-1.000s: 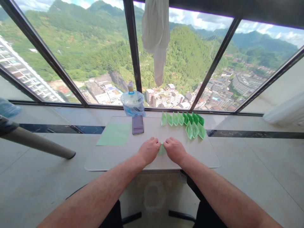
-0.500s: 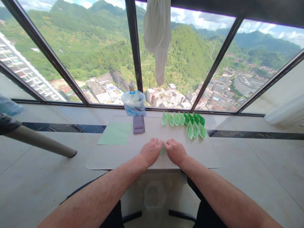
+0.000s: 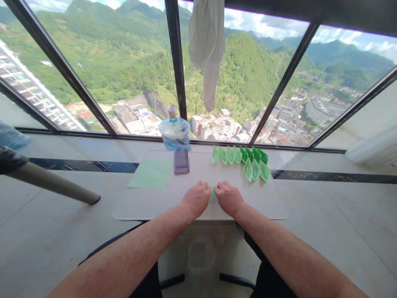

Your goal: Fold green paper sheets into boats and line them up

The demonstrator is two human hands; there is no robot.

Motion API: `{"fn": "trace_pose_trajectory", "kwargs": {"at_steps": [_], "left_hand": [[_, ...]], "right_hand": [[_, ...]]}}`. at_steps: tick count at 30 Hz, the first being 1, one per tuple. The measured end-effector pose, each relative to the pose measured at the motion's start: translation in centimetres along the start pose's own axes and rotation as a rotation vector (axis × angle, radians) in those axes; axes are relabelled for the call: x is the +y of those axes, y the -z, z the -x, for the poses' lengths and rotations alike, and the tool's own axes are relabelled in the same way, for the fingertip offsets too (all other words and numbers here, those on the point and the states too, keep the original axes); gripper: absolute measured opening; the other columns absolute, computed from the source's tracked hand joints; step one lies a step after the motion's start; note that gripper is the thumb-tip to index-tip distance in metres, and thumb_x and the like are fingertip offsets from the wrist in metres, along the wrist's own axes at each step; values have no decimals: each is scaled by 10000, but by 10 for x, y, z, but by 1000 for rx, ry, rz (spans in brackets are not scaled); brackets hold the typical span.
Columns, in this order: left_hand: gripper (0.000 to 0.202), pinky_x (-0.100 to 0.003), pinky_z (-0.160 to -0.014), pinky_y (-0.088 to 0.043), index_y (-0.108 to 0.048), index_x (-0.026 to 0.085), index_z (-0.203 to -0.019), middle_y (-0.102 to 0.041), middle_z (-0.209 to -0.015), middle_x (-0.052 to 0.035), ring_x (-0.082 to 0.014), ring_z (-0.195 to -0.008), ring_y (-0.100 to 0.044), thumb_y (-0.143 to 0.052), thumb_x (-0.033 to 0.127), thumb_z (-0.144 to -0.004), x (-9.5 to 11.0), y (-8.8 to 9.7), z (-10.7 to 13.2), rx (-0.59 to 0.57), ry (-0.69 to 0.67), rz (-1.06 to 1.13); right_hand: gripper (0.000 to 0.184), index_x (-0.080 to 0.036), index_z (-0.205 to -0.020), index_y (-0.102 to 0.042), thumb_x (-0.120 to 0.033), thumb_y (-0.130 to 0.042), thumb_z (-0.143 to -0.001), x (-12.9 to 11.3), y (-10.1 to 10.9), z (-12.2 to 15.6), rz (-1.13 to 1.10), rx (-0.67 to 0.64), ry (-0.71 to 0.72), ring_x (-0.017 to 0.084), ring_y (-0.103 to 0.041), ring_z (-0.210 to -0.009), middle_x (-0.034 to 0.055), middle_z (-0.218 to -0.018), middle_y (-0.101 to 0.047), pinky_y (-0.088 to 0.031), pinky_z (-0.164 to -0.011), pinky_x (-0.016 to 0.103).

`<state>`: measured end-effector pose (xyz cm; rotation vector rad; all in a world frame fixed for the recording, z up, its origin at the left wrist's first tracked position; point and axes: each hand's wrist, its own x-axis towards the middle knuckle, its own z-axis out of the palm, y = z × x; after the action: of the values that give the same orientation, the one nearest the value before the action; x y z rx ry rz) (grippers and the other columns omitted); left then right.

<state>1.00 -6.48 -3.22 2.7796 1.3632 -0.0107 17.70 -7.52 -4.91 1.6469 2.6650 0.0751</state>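
Observation:
A small piece of light green folded paper [image 3: 212,194] lies at the middle of the table's near side, mostly covered by my hands. My left hand [image 3: 198,198] is closed on its left edge with the fingers curled. From the other side my right hand [image 3: 228,198] grips the right edge, fingers bent too. Several folded green paper boats [image 3: 231,155] stand in a row at the back right, pale ones to the left and darker ones to the right. In front of them are three more light green boats [image 3: 256,170].
A flat light green sheet [image 3: 150,174] lies on the left of the white table [image 3: 130,209]. Beside it is a dark rectangular object [image 3: 181,161], its surface blurred. A clear water jug [image 3: 175,134] stands behind the table by the window.
My fingertips have moved slightly apart, and a little more of the folded green paper shows between them. The other things on the table stay in place.

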Motion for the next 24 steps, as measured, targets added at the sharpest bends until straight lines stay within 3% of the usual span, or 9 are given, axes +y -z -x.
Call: {"fn": "trace_pose_trajectory", "kwargs": {"at_steps": [6,11,15,24], "left_hand": [[276,-396,-825,-469,-657,110,-1046,-663,-986,-138,-272,-953,-589,-412,70,-925,4,-3,5,11,30,-10],[347,-417,-819,-423,-625,107,-1215,-665,-1041,-158,-286,-975,-591,-405,105,-946,5,-7,11,24,56,4],[403,-425,-824,-389,-583,138,-1317,-664,-1081,-158,-290,-989,-583,-419,141,-948,5,-10,16,35,75,-12],[433,-499,-888,-351,-562,164,-1359,-658,-1132,-175,-324,-1026,-570,-421,198,-951,5,-14,18,59,98,-3]], "right_hand": [[199,-157,-954,-667,-97,-479,-923,-1,2,4,10,-1,1,241,-554,-919,121,-981,-658,-448,-749,317],[229,-152,-991,-658,-118,-436,-946,-3,3,6,32,-24,-28,254,-549,-931,138,-994,-659,-438,-775,337],[244,-158,-1040,-655,-151,-425,-961,-4,3,8,39,-12,-50,259,-554,-934,148,-1007,-653,-422,-781,347],[342,-187,-1244,-623,-197,-400,-985,-3,3,16,56,0,-57,262,-565,-919,154,-1002,-647,-385,-831,386]]}}
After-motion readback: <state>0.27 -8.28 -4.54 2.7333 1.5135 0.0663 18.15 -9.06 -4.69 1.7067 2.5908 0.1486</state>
